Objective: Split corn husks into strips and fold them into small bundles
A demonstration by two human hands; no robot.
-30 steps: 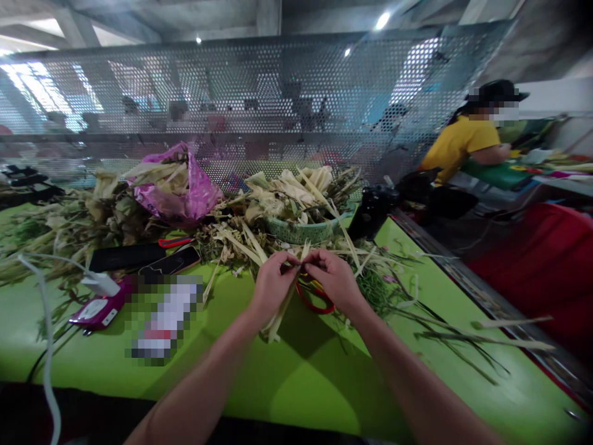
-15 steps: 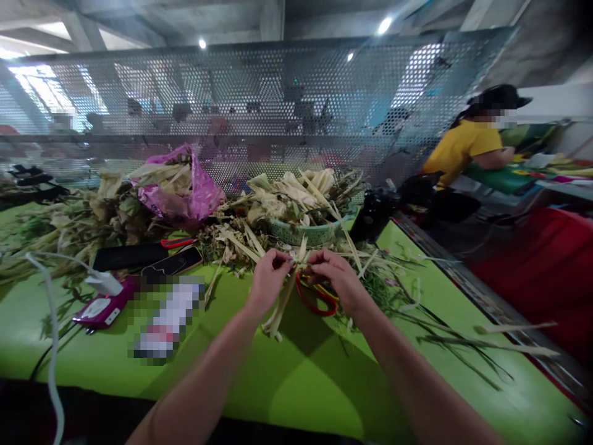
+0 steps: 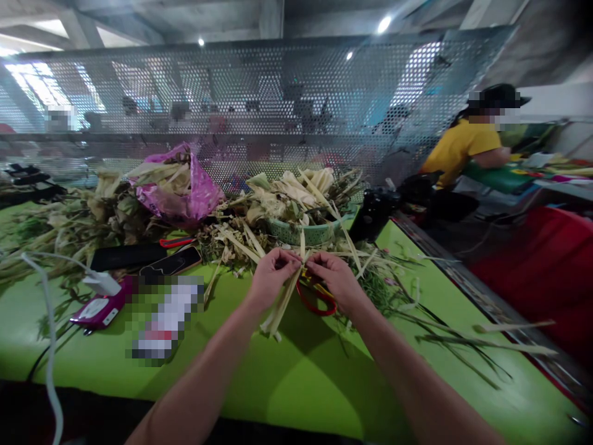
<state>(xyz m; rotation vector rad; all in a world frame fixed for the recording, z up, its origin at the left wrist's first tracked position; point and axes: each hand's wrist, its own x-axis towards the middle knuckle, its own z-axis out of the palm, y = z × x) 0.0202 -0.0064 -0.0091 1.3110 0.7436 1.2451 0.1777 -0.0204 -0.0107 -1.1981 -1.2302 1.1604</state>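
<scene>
My left hand (image 3: 275,277) and my right hand (image 3: 334,275) meet above the green table, fingertips pinched close together. Between them are pale dried corn husk strips (image 3: 283,304), which look like one bundle; one end hangs down to the left and another points up past the fingers. Both hands are closed on these strips, though the exact spot they grip is partly hidden by the fingers. Just below my right hand lie red-handled scissors (image 3: 317,303), apart from it. Behind my hands a green plastic basket (image 3: 303,233) holds a heap of husks (image 3: 296,191).
A pink plastic bag (image 3: 204,191) of husks stands at the back left. Nearer are a phone (image 3: 171,264), a red-handled cutter (image 3: 176,241) and a purple power box (image 3: 99,311). A black bottle (image 3: 368,213) stands right of the basket. A person in yellow (image 3: 463,145) sits beyond.
My hands have come closer together, with the left fingertips moving right toward the right ones. The upper strip now stands taller and straighter between them.
</scene>
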